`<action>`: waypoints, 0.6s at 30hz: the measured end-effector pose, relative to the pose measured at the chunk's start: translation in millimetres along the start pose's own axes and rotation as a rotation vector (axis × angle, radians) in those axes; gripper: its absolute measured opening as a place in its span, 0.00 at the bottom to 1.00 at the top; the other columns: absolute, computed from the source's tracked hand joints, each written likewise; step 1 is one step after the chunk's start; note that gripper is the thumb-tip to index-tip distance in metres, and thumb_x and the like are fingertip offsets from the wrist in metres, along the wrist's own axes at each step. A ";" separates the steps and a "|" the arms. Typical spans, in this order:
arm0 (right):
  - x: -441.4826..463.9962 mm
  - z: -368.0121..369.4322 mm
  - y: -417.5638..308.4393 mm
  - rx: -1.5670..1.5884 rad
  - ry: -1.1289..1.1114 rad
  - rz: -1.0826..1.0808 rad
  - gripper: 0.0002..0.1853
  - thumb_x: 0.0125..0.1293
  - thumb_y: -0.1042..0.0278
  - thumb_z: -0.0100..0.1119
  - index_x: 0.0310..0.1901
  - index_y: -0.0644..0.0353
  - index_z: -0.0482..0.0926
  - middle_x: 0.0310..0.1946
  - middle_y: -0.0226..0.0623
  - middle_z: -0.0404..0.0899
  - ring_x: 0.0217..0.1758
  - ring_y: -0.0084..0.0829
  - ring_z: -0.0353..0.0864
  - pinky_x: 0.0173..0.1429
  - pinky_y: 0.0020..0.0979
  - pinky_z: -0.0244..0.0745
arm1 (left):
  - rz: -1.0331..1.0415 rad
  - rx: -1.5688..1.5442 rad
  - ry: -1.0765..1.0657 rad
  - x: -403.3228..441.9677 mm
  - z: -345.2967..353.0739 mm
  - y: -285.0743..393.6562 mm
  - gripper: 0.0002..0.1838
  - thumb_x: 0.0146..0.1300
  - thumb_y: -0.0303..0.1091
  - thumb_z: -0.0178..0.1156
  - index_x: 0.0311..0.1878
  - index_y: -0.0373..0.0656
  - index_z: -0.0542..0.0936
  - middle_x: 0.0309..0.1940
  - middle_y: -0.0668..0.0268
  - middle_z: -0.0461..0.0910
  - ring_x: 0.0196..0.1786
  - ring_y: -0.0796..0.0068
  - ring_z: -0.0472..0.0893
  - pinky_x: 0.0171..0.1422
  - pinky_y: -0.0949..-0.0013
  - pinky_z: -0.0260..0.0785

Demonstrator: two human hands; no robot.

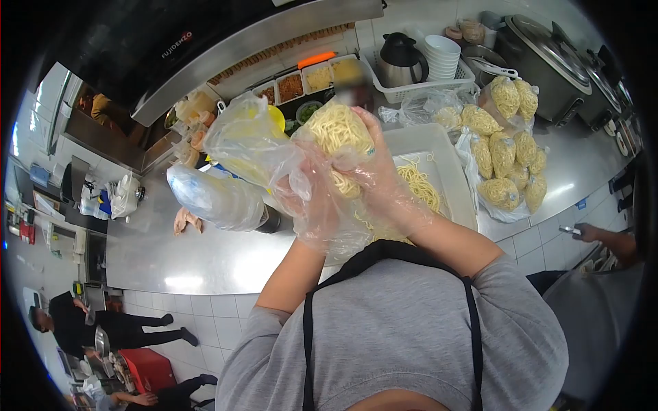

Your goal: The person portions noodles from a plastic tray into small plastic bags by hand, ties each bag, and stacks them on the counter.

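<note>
A bunch of yellow noodles [337, 130] is held up between my two hands, with clear plastic around its lower part. My left hand [312, 195], in a loose clear plastic glove, is closed on the crumpled plastic at the left. Gloved as well, my right hand [384, 171] curls around the right side of the noodles. I cannot tell where glove plastic ends and bag begins. Below my hands, a white plastic tub [449, 164] holds loose noodles [419, 183].
Several filled noodle bags [504, 154] lie at the right of the steel counter [178, 264]. A stack of clear bags [216, 198] stands left. Behind are topping containers [290, 87], a thermal jug [399, 60], white bowls [442, 56] and large cookers [545, 61]. Other people [82, 322] are nearby.
</note>
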State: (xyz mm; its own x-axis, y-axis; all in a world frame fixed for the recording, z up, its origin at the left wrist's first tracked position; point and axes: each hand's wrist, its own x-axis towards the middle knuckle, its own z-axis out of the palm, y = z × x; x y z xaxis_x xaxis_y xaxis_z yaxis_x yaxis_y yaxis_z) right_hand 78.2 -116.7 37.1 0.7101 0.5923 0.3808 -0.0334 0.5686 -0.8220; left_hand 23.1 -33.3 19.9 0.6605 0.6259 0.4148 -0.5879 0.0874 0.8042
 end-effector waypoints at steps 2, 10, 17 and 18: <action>9.5 -7.3 -4.3 -0.187 -0.021 -0.026 0.42 0.50 0.65 0.66 0.63 0.57 0.51 0.57 0.40 0.59 0.61 0.32 0.60 0.64 0.33 0.57 | 0.014 0.050 0.082 10.1 -3.8 -1.6 0.15 0.68 0.38 0.41 0.53 0.40 0.63 0.43 0.63 0.70 0.46 0.70 0.70 0.58 0.66 0.56; 56.6 -17.1 -35.4 -1.054 -0.173 -0.514 0.31 0.55 0.46 0.56 0.54 0.62 0.68 0.56 0.54 0.63 0.63 0.49 0.57 0.67 0.41 0.51 | 0.030 0.373 -0.162 35.3 -2.7 -3.0 0.17 0.64 0.35 0.49 0.55 0.41 0.65 0.45 0.65 0.72 0.46 0.72 0.73 0.53 0.71 0.62; 48.3 -1.6 -19.5 -0.959 -0.126 -0.837 0.13 0.63 0.63 0.50 0.46 0.60 0.74 0.50 0.40 0.69 0.58 0.39 0.64 0.63 0.36 0.57 | 0.443 0.762 -0.135 36.9 -39.7 -81.3 0.19 0.60 0.36 0.51 0.53 0.39 0.68 0.44 0.62 0.74 0.45 0.65 0.73 0.53 0.64 0.63; 42.3 2.6 -40.9 -0.750 -0.201 -0.631 0.14 0.63 0.64 0.50 0.47 0.59 0.74 0.49 0.39 0.69 0.58 0.38 0.64 0.63 0.35 0.57 | 0.058 0.778 0.049 48.1 -47.8 -89.7 0.18 0.60 0.37 0.52 0.51 0.39 0.68 0.43 0.63 0.73 0.43 0.67 0.73 0.48 0.65 0.65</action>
State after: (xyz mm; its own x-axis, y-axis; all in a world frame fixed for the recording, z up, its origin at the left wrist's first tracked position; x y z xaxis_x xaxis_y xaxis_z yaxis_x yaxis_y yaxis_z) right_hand 107.8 -113.5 87.9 0.3106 0.4310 0.8472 0.8105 0.3456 -0.4730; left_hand 85.3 26.0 -52.7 0.6069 0.6476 0.4608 -0.1127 -0.5038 0.8564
